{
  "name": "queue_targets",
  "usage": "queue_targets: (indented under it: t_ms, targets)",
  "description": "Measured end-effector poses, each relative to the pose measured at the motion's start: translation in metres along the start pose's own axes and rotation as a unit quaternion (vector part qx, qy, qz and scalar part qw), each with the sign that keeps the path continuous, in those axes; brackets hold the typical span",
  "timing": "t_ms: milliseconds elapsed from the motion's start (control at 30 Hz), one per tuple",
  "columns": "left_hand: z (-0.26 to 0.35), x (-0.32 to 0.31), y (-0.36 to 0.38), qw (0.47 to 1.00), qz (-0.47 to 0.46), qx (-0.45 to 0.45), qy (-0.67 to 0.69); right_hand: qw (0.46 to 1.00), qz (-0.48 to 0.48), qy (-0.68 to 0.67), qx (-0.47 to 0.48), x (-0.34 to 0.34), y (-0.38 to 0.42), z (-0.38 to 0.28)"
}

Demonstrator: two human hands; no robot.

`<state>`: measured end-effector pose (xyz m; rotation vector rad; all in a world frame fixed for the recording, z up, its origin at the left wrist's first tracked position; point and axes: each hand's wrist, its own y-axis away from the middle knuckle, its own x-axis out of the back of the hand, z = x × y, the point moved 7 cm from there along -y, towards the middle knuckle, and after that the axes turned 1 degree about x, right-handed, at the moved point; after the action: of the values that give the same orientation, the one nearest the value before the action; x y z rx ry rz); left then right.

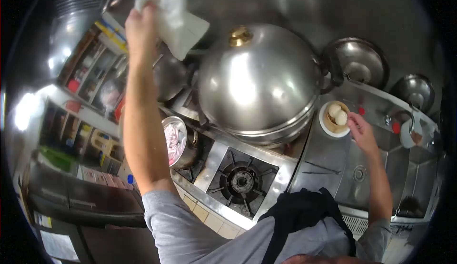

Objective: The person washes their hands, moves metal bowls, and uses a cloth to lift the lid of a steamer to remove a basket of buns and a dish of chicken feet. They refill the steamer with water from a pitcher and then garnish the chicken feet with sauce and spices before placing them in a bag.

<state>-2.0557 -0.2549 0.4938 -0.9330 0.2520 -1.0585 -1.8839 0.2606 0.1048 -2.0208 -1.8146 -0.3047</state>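
Note:
My left hand (142, 26) is raised at the upper left, closed around a white cloth (178, 26) that hangs down and blurs a little. Over on the right, my right hand (362, 130) pinches the right edge of a small bamboo steamer (334, 129). Two pale round buns (338, 114) lie inside it. Beneath the steamer is a white plate (327, 129), which rests on the metal counter. The fingertips partly hide the steamer's rim.
A big domed metal lid (257, 83) with a brass knob covers a large pot at the centre. In front is a gas burner (243, 182); a pot (177, 142) with pinkish-white contents stands left. Tongs (321, 169), a sink (395, 178) and metal bowls (357, 61) are on the right.

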Motion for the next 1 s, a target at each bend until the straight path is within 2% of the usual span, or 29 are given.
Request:
queue_targets:
  t_ms: [33, 67, 100, 167, 233, 300, 367, 467, 500, 533, 567, 600, 633, 700, 733, 767, 800, 833, 867, 900, 1000]
  targets:
    - [-0.001, 0.017, -0.005, 0.999, 0.024, 0.031, 0.036, 0.998, 0.007, -0.052, -0.036, 0.007, -0.011, -0.004]
    - [-0.016, 0.034, -0.008, 0.997, -0.031, 0.073, -0.004, 0.998, -0.001, -0.052, -0.028, 0.011, -0.022, -0.009]
    - [-0.030, 0.051, -0.007, 0.997, -0.024, 0.074, -0.007, 0.996, 0.009, -0.081, -0.028, 0.017, -0.030, -0.012]
    - [-0.083, 0.065, 0.007, 0.981, -0.049, 0.172, -0.077, 0.993, 0.024, -0.109, -0.030, 0.026, -0.045, -0.023]
    - [-0.125, 0.066, 0.033, 0.981, -0.067, 0.141, -0.112, 0.985, 0.036, -0.158, -0.051, 0.027, -0.059, -0.038]
    - [-0.176, 0.059, 0.064, 0.955, -0.114, 0.229, -0.151, 0.984, 0.047, -0.160, -0.061, 0.022, -0.070, -0.058]
    - [-0.227, 0.050, 0.082, 0.930, -0.142, 0.215, -0.260, 0.983, 0.024, -0.170, -0.058, 0.014, -0.083, -0.069]
    - [-0.245, 0.019, 0.114, 0.908, -0.206, 0.331, -0.155, 0.985, 0.016, -0.163, -0.063, 0.006, -0.097, -0.076]
    - [-0.248, 0.018, 0.112, 0.907, -0.207, 0.333, -0.156, 0.984, 0.013, -0.163, -0.066, 0.003, -0.100, -0.080]
    - [-0.255, 0.018, 0.114, 0.889, -0.225, 0.372, -0.144, 0.983, 0.030, -0.167, -0.071, 0.001, -0.101, -0.084]
    - [-0.246, 0.016, 0.119, 0.869, -0.242, 0.411, -0.132, 0.981, 0.046, -0.170, -0.077, -0.002, -0.102, -0.087]
    - [-0.198, 0.016, 0.122, 0.836, -0.219, 0.446, -0.233, 0.981, 0.044, -0.170, -0.081, -0.006, -0.104, -0.089]
    - [-0.217, 0.018, 0.125, 0.835, -0.224, 0.446, -0.233, 0.972, 0.047, -0.209, -0.092, -0.008, -0.103, -0.089]
    - [-0.278, 0.014, 0.125, 0.858, -0.206, 0.456, -0.114, 0.959, 0.066, -0.256, -0.100, -0.009, -0.100, -0.093]
    - [-0.290, 0.016, 0.130, 0.859, -0.168, 0.478, -0.077, 0.956, 0.085, -0.263, -0.102, -0.010, -0.097, -0.099]
    - [-0.326, 0.011, 0.130, 0.851, -0.210, 0.481, -0.002, 0.952, 0.080, -0.272, -0.117, -0.008, -0.099, -0.094]
    - [-0.307, 0.003, 0.135, 0.853, -0.216, 0.471, 0.065, 0.950, 0.060, -0.288, -0.102, -0.008, -0.101, -0.090]
    - [-0.304, -0.003, 0.136, 0.859, -0.233, 0.451, 0.068, 0.943, 0.063, -0.312, -0.095, -0.008, -0.102, -0.088]
    - [-0.295, -0.001, 0.135, 0.870, -0.213, 0.445, 0.012, 0.944, 0.064, -0.311, -0.088, -0.009, -0.100, -0.094]
    - [-0.299, 0.005, 0.137, 0.862, -0.172, 0.476, -0.024, 0.943, 0.077, -0.310, -0.090, -0.005, -0.102, -0.092]
    - [-0.280, 0.001, 0.143, 0.885, -0.125, 0.447, 0.050, 0.946, 0.073, -0.308, -0.073, -0.008, -0.104, -0.092]
